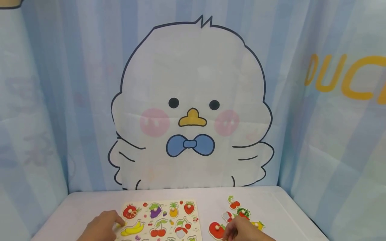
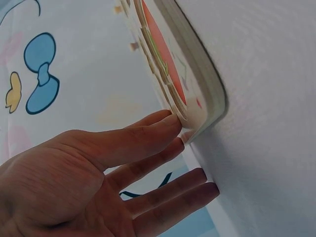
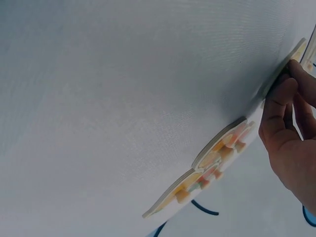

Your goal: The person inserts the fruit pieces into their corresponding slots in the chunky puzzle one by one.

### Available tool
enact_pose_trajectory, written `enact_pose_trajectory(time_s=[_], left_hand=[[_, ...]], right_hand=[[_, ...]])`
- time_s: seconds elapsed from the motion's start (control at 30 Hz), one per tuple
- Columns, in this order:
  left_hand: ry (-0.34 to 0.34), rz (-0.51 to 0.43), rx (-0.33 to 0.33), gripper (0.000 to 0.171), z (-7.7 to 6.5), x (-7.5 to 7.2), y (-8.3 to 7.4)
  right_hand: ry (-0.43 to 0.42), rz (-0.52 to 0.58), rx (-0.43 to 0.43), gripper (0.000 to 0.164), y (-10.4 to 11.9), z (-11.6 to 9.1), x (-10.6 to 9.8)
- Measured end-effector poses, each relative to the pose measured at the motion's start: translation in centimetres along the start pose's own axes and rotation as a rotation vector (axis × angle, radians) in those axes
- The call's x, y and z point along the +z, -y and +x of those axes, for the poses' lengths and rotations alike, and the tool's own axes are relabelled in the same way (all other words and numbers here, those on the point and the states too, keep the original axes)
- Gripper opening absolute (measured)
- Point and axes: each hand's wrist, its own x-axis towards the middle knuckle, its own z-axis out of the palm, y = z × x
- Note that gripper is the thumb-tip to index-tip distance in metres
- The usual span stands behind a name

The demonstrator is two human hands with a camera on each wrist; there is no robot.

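In the head view a wooden fruit puzzle board [image 1: 143, 205] lies on the table. At its left edge is my left hand [image 1: 101, 226]. The left wrist view shows the left thumb [image 2: 163, 131] and forefinger at the board's corner [image 2: 210, 106], the other fingers stretched out beside it. My right hand [image 1: 241, 229] is low over the loose pieces, fingers curled. Its thumb and fingertips pinch a pale yellowish puzzle piece [image 3: 298, 51], mostly hidden by them. A round red fruit piece [image 1: 215, 231] lies just left of those fingertips.
Beyond the right hand lie a cherry piece [image 1: 234, 203], a watermelon piece [image 1: 243, 212], a red-and-white fruit piece [image 1: 226, 216] and a yellow piece [image 1: 258, 225]. Several pieces have small knobs. A curtain with a duck drawing [image 1: 193, 77] stands behind the table [image 1: 90, 204].
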Motion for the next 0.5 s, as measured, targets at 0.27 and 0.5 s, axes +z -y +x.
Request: enact_pose_trajectory(time_s=[0.27, 0.5], left_hand=[[0.000, 0.011, 0.012, 0.031, -0.13, -0.10, -0.17], [-0.014, 0.004, 0.015, 0.032, -0.52, -0.23, -0.34]], right_hand=[[0.018, 0.016, -0.014, 0.011, -0.19, 0.08, -0.18], [0.019, 0.023, -0.021, 0.009, -0.02, 0.04, -0.27]])
